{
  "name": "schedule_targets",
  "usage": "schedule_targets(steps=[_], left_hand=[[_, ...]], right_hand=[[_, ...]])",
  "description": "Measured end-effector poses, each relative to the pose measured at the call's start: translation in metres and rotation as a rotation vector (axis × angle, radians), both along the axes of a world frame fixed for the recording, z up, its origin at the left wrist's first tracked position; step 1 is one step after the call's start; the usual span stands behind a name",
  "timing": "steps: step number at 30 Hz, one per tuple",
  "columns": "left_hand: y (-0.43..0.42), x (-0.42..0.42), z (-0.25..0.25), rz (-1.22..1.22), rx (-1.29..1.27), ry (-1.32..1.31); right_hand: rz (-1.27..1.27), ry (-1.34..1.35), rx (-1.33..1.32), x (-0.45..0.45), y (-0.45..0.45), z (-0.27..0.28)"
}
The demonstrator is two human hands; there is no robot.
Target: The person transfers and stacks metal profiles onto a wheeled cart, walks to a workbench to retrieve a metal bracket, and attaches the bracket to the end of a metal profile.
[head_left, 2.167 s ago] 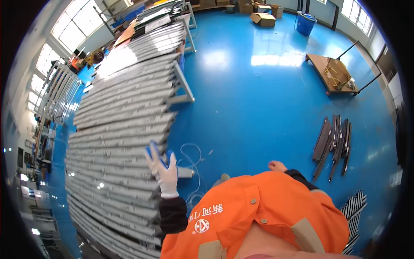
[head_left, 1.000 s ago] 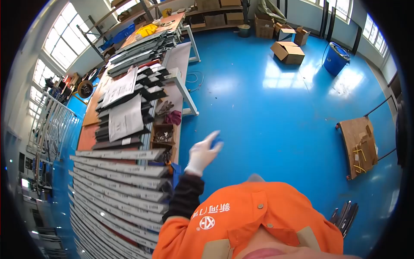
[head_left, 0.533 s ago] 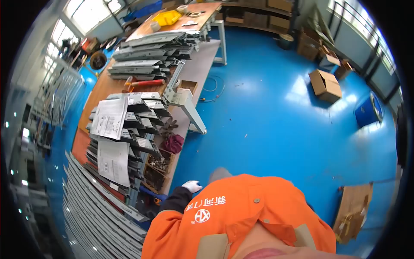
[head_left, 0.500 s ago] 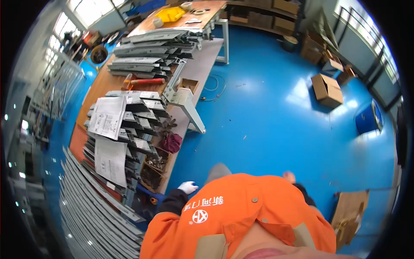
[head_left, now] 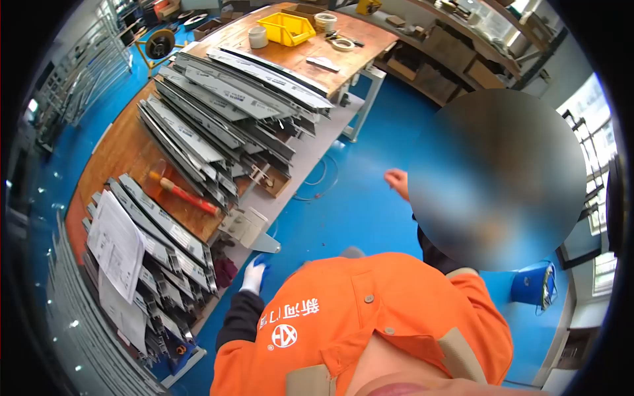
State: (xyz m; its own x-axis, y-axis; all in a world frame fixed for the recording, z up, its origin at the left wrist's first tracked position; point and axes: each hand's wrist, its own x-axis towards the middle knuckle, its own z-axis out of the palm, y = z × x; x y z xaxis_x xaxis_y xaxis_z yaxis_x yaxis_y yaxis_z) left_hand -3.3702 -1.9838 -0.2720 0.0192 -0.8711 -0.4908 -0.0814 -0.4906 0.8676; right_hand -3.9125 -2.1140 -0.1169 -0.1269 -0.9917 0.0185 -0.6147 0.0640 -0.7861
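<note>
My left hand (head_left: 253, 274), in a white glove with blue on the palm side, hangs beside the workbench (head_left: 125, 155) with its fingers loosely apart and nothing seen in them. Nearest to it are the bench's grey metal end bracket (head_left: 246, 228) and a dark red cloth (head_left: 226, 270). Bare and stretched forward over the floor, my right hand (head_left: 396, 181) has its fingers curled in, and no object shows in it. On the bench lie stacked grey metal profiles (head_left: 231, 99), a red-handled tool (head_left: 188, 198) and a nearer profile stack topped by printed sheets (head_left: 117, 241).
A yellow bin (head_left: 287, 30), a white roll (head_left: 257, 37) and a tape roll (head_left: 342, 44) stand at the bench's far end. Shelves (head_left: 429, 59) line the back. A cable (head_left: 317, 188) lies on the floor. A blue bucket (head_left: 531, 284) stands right; a round blur hides part of that side.
The view has turned and come closer to the bench's far end. My right hand has swung forward and up from beside my body. My left hand is now a little farther forward.
</note>
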Motion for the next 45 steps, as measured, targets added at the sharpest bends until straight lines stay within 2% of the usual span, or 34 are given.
schedule_targets(steps=[1, 2, 4, 7, 8, 9, 10, 11, 12, 13, 14, 15, 16, 17, 19, 20, 22, 24, 25, 27, 29, 31, 32, 33, 34, 35, 37, 39, 40, 41, 42, 43, 44, 45], left_hand=[[-0.029, -0.027, 0.053, 0.039, 0.05, 0.197], [-0.051, -0.044, 0.084, 0.084, 0.089, 0.402], [-0.067, -0.057, 0.097, 0.164, 0.028, 0.384], [-0.048, -0.091, 0.094, 0.418, -0.13, 0.348], [-0.02, -0.095, 0.067, 0.589, -0.105, 0.182], [0.015, -0.104, 0.034, 0.757, -0.07, 0.015], [0.046, -0.128, 0.026, 1.024, 0.008, 0.041], [0.091, -0.154, -0.003, 1.12, 0.124, -0.046], [0.138, -0.183, -0.04, 1.202, 0.235, -0.128], [0.19, -0.218, -0.08, 1.143, -0.141, 0.379], [0.207, -0.251, -0.081, 1.114, -0.361, 0.592], [0.225, -0.283, -0.086, 1.05, -0.554, 0.832], [0.223, -0.314, -0.072, 1.082, -0.562, 0.78], [0.215, -0.346, -0.054, 1.116, -0.566, 0.731], [0.203, -0.4, -0.023, 1.186, -0.558, 0.66], [0.189, -0.419, -0.001, 1.221, -0.558, 0.631], [0.14, -0.41, 0.036, 1.68, 0.508, 0.313], [0.115, -0.386, 0.079, 1.567, 0.434, 0.024], [0.102, -0.372, 0.096, 1.631, 0.39, 0.037], [0.085, -0.342, 0.118, 1.697, 0.154, -0.049], [0.058, -0.316, 0.18, 1.866, -0.101, -0.056], [0.071, -0.301, 0.206, 1.734, -0.375, -0.078], [0.077, -0.302, 0.231, 1.634, -0.508, -0.147], [0.084, -0.306, 0.255, 1.598, -0.622, -0.156], [0.098, -0.309, 0.27, 1.554, -0.732, -0.167], [0.121, -0.311, 0.268, 1.583, -0.733, -0.19], [0.163, -0.315, 0.262, 1.691, -0.78, -0.122], [0.214, -0.31, 0.257, 1.886, -0.837, 0.275], [0.244, -0.31, 0.229, 1.895, -0.855, 0.243], [0.278, -0.313, 0.181, 1.899, -0.601, -0.295], [0.309, -0.304, 0.169, 1.859, -0.453, -0.56], [0.34, -0.295, 0.164, 1.821, -0.288, -0.82], [0.371, -0.281, 0.158, 1.92, -0.469, -0.544], [0.4, -0.263, 0.159, 1.993, -0.654, -0.25]], right_hand=[[-0.002, -0.09, 0.043, 0.005, -0.039, 0.021], [0.003, -0.172, 0.085, 0.011, -0.079, 0.053], [0.022, -0.284, 0.142, 0.003, -0.168, 0.073], [0.089, -0.41, 0.09, -0.015, -0.329, 0.063], [0.098, -0.381, 0.076, -0.016, -0.381, 0.06], [0.174, -0.314, 0.071, -0.019, -0.433, 0.053], [0.241, -0.008, -0.168, -0.032, -0.491, 0.027], [0.29, 0.272, -0.434, -0.027, -0.538, 0.001], [0.272, 0.391, -0.318, -0.016, -0.544, 0.016], [0.303, 0.427, -0.308, -0.017, -0.573, 0.0], [0.338, 0.403, -0.314, -0.025, -0.612, -0.035], [0.417, 0.36, -0.054, -0.013, -0.605, -0.012], [0.492, 0.334, 0.207, 0.0, -0.586, 0.025], [0.561, 0.013, 0.056, -0.018, -0.635, -0.052], [0.606, -0.211, 0.226, -0.01, -0.612, -0.021], [0.649, -0.207, 0.236, -0.005, -0.603, -0.005], [0.352, -0.444, 0.046, 0.019, -0.584, 0.046], [0.499, -0.395, -0.261, 0.055, -0.527, 0.135], [0.526, -0.322, -0.488, 0.078, -0.478, 0.179], [0.631, -0.347, -0.648, 0.121, -0.398, 0.23], [0.895, -0.407, -0.809, 0.172, -0.311, 0.244], [1.185, -0.369, -0.936, 0.222, -0.203, 0.24], [1.358, -0.362, -0.882, 0.242, -0.15, 0.224], [1.543, -0.529, -0.722, 0.26, -0.083, 0.216], [1.755, -0.527, -0.551, 0.279, -0.032, 0.189], [1.918, -0.548, -0.447, 0.29, 0.031, 0.173], [2.234, -0.569, -0.524, 0.306, 0.137, 0.135], [2.467, 0.001, -0.687, 0.302, 0.22, 0.112], [2.53, -0.164, -0.758, 0.303, 0.254, 0.094], [2.693, -0.202, -0.725, 0.315, 0.275, 0.097], [2.853, -0.241, -0.673, 0.326, 0.294, 0.101], [2.874, -0.382, -0.596, 0.342, 0.313, 0.111], [2.892, -0.514, -0.516, 0.362, 0.331, 0.125], [2.908, -0.524, -0.513, 0.387, 0.347, 0.155]])
